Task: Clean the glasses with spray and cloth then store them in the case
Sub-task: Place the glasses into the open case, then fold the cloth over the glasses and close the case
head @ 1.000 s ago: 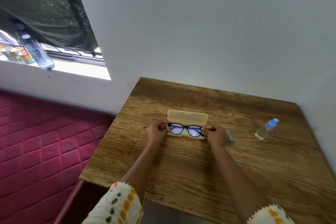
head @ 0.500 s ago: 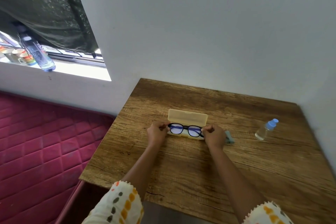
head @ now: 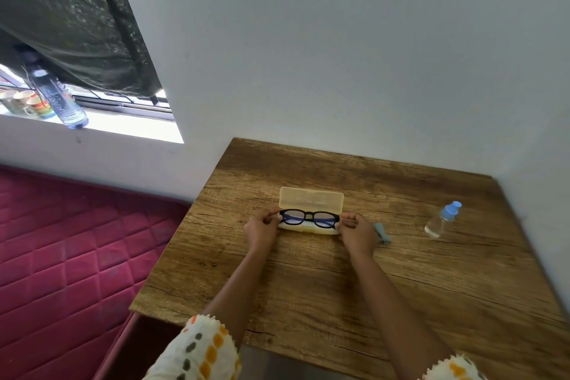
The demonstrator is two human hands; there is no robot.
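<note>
Currently the glasses [head: 309,218] sit over the open case [head: 311,202], whose lid stands raised on the far side. Both hands are closed on the frame ends: the left hand [head: 262,227] pinches the left end, the right hand [head: 357,229] pinches the right end. The hands are apart, with the glasses spanning the gap between them.

Task status, as judged from this layout:
- Cleaning: appears complete or set aside. The spray [head: 441,220] stands on the table [head: 308,287] well to the right, untouched by either hand. A small blue-green item [head: 382,233], probably the cloth, lies just beside the right hand on its right side; its identity cannot be confirmed.
- Storing: in progress. The glasses are at the tray of the case. Whether they rest fully inside it or are held just above cannot be told. The temples are not visible, so their folded state cannot be confirmed.
- Remaining: seat the glasses in the tray, release both hands, close the lid.

Position reference: the case lies at table centre, slightly toward the far edge. The glasses lie directly between the two hands, on the near side of the lid.
</note>
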